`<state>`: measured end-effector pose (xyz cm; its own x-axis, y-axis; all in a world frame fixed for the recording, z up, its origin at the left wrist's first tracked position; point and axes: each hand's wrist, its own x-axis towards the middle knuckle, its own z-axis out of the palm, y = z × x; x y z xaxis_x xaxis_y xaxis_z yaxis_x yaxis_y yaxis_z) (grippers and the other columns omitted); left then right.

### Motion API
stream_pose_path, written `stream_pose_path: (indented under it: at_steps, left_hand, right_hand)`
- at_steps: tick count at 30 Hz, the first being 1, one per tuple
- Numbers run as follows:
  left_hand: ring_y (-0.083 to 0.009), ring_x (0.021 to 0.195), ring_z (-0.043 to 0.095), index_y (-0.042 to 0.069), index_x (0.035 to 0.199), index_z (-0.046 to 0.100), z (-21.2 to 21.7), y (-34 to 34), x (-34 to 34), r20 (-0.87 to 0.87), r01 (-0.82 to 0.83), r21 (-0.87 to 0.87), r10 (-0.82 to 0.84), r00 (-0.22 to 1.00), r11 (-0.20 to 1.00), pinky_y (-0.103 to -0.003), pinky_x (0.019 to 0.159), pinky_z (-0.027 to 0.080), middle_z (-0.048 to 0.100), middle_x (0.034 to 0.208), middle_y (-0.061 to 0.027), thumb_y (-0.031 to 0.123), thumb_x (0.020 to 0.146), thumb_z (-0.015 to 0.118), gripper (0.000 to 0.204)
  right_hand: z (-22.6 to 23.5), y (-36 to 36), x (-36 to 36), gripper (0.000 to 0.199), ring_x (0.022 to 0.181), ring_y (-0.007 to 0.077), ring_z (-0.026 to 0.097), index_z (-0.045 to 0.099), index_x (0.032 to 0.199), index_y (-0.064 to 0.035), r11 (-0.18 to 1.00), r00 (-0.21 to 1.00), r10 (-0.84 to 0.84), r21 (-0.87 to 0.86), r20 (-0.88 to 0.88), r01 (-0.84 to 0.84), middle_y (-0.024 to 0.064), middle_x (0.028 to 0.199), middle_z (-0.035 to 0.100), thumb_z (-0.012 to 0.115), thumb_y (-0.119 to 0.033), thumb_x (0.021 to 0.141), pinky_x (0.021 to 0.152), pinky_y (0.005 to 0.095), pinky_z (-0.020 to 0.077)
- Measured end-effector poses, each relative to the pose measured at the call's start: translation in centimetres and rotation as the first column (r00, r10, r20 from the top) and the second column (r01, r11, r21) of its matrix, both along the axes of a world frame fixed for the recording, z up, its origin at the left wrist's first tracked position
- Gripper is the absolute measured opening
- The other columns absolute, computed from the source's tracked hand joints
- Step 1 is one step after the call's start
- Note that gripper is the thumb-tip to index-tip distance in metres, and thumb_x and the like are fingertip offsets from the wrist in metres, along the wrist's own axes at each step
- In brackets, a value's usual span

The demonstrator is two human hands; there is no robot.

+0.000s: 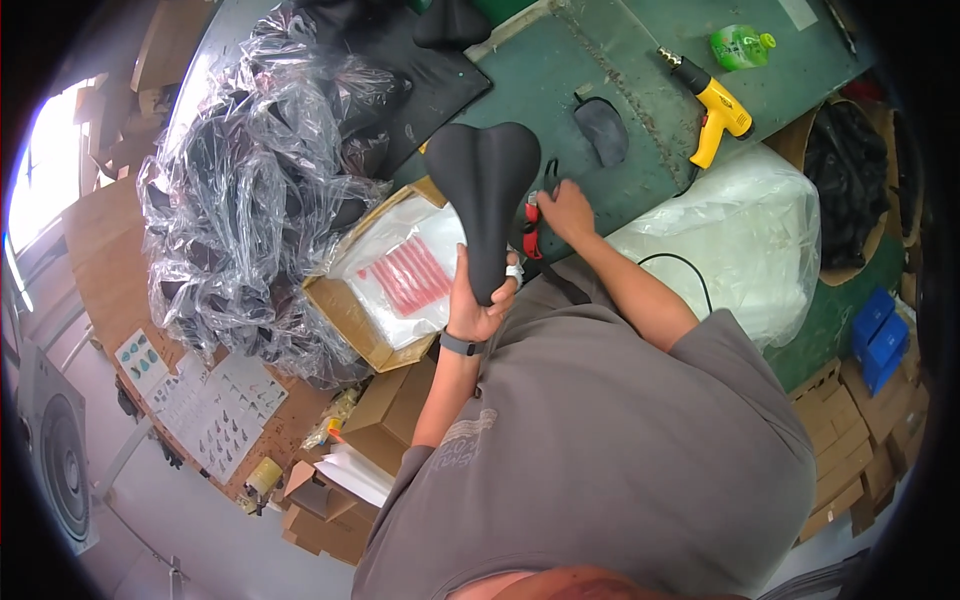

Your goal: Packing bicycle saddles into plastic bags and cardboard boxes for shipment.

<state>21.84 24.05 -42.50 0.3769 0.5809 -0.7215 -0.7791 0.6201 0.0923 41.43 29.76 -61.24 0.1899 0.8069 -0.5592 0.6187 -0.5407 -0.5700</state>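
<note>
A black bicycle saddle [485, 180] stands out in front of me, its wide end pointing away. My left hand [482, 308] is closed round its narrow nose, the palm beneath it and the thumb along the left side. To the right of the saddle, my right hand [567, 212] has its fingers curled in at the upper end of a small red-and-black tool [532, 228]. The tool's exact kind does not show. A thin black loop [552, 174] sticks up just beyond those fingers. Some white material [514, 268] shows by my left fingertips.
Left lies a heap of plastic-wrapped saddles [270, 190]; nearer is a box [345, 325] with red strips [408, 276]. A dark pouch [602, 131], yellow heat gun [718, 112] and green bottle [741, 46] lie on the green table [560, 60]. A wrapped white bundle [740, 250] stands right.
</note>
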Motion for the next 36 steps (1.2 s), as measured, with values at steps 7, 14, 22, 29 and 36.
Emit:
stream_pose_path:
  at_steps: [7,14,22,29,36]
  left_hand:
    - [-0.0211,0.086,0.062,0.001,0.132,0.055,-11.6,2.2,5.5,0.367,0.006,-0.196,0.068,0.928,0.981,-0.031,0.068,0.054,0.065,0.118,-0.0101,0.06,0.111,0.039,0.065]
    - [-0.0206,0.081,0.063,0.007,0.126,0.06,-18.7,-1.7,9.3,0.245,0.069,-0.263,-0.003,0.97,0.962,-0.032,0.06,0.051,0.068,0.105,-0.0097,0.06,0.113,0.027,0.064]
    - [-0.0235,0.082,0.065,0.012,0.12,0.061,-17.1,-2.1,12.6,-0.06,0.016,-0.412,-0.045,0.997,0.911,-0.032,0.058,0.048,0.069,0.1,-0.0089,0.055,0.114,0.035,0.051]
    - [-0.022,0.069,0.064,0.009,0.12,0.064,-16.6,-1.5,12.2,-0.025,0.065,-0.414,-0.083,0.996,0.908,-0.032,0.054,0.047,0.07,0.095,-0.0116,0.057,0.115,0.028,0.06]
    - [-0.0217,0.068,0.064,0.009,0.118,0.064,-16.0,-1.3,12.4,-0.016,0.094,-0.448,-0.113,0.993,0.889,-0.032,0.053,0.047,0.07,0.092,-0.0116,0.06,0.113,0.028,0.062]
  right_hand:
    - [4.5,1.6,12.5,0.033,0.05,0.0148,0.05,0.056,0.102,-0.0117,0.719,0.485,-0.69,-0.431,-0.537,0.546,0.0025,0.073,0.052,0.068,-0.042,0.098,0.046,0.0313,0.0445]
    - [12.4,-0.5,5.8,0.049,0.078,0.0256,0.074,0.076,0.113,0.0056,0.996,0.988,0.045,0.082,-0.15,-0.033,0.0194,0.096,0.077,0.079,-0.039,0.094,0.076,0.0384,0.0583]
    - [13.0,5.4,2.1,0.045,0.105,0.0474,0.073,0.076,0.109,0.0045,0.834,0.787,0.542,-0.305,0.294,-0.46,0.0302,0.108,0.075,0.071,-0.039,0.096,0.093,0.053,0.0588]
    - [8.6,8.1,1.0,0.039,0.11,0.0444,0.072,0.077,0.111,0.0016,0.819,0.746,0.564,-0.356,0.354,-0.45,0.0268,0.114,0.075,0.068,-0.035,0.098,0.096,0.0511,0.0586]
    - [6.8,9.8,1.8,0.042,0.107,0.0481,0.072,0.075,0.108,0.0031,0.787,0.708,0.611,-0.367,0.354,-0.496,0.03,0.111,0.074,0.069,-0.037,0.096,0.095,0.0548,0.058]
